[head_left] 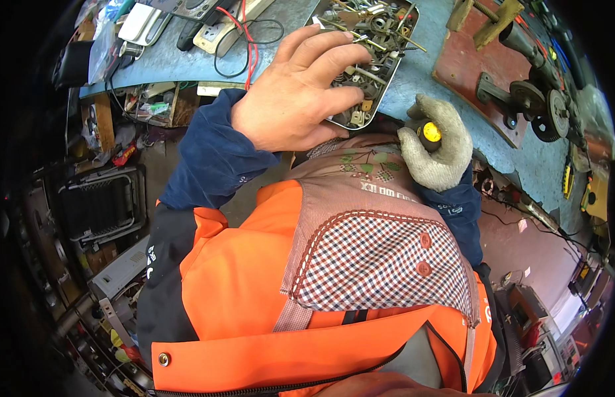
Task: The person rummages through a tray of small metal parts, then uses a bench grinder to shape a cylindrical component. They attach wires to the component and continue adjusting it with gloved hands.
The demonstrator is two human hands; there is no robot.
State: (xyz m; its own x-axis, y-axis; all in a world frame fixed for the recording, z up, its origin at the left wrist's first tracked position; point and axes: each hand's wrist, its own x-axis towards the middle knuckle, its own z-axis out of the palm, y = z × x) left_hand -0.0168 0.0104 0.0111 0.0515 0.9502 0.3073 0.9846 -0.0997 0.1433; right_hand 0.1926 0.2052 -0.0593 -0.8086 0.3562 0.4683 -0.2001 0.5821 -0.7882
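My bare left hand (301, 92) is spread over a metal tray (389, 82) of mixed screws, bolts, nuts and small metal parts (385, 30). Its fingertips reach in among the parts, and nothing shows in its grip. At the bench's near edge, to the right of the tray, my right hand (446, 157) wears a pale knitted glove. Its fingers curl around a black handle with a yellow end (432, 132). The rest of that tool is hidden, so its kind cannot be told.
On the blue bench (413, 73), a power strip (218, 36) and red and black leads (249, 46) lie left of the tray. To the right, a reddish board (476, 69) bears a metal fixture with wheels (552, 109). A folded black chair-like frame (102, 205) stands lower left.
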